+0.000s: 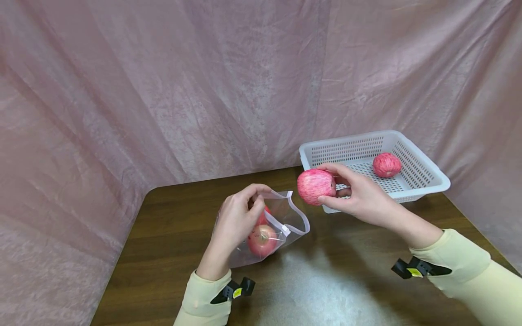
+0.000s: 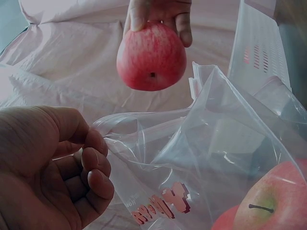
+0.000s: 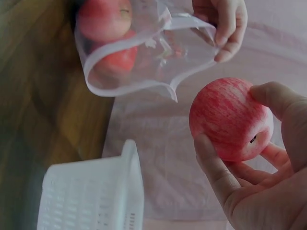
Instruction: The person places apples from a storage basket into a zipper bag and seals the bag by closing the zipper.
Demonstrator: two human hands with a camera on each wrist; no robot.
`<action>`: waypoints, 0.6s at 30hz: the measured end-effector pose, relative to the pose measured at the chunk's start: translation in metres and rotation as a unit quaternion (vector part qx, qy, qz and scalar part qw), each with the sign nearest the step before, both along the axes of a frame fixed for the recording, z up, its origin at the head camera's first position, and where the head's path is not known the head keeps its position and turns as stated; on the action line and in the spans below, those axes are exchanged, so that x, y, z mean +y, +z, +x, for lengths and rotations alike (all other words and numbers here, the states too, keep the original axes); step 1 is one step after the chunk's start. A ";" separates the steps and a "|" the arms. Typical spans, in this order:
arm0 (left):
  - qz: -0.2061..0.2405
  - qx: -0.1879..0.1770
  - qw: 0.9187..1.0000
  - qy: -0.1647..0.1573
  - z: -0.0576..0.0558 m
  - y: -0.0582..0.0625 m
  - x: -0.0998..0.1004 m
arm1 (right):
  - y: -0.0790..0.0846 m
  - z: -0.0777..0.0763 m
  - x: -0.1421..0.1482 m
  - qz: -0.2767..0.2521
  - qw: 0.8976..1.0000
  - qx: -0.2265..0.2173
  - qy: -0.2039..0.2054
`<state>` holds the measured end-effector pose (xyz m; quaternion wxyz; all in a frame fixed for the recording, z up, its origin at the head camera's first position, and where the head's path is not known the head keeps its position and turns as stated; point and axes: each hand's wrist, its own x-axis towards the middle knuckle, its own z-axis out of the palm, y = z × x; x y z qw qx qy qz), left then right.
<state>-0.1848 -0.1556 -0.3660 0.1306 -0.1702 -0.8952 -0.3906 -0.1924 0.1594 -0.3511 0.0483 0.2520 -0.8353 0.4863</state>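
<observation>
Pink cloth behind a brown wooden counter, with apples and two hands above it.
White slotted basket on the right of the counter; left of it, a clear zip bag whose mouth gapes, its edge pinched by the left hand; the right hand grips a red-streaked apple between thumb and fingers, raised near the bag's mouth but apart from it; two bagged apples; one more apple in the basket.
</observation>
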 end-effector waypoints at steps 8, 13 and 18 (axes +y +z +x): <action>0.003 0.001 1.000 -0.003 0.000 0.001 0.000 | -0.015 0.001 -0.020 0.002 0.999 -0.027 0.021; 0.001 0.006 1.000 -0.003 0.000 0.001 0.000 | -0.024 0.001 -0.036 -0.011 0.999 -0.029 0.037; 0.000 0.010 1.000 -0.004 -0.001 0.001 0.000 | -0.028 0.002 -0.047 -0.033 0.998 -0.031 0.050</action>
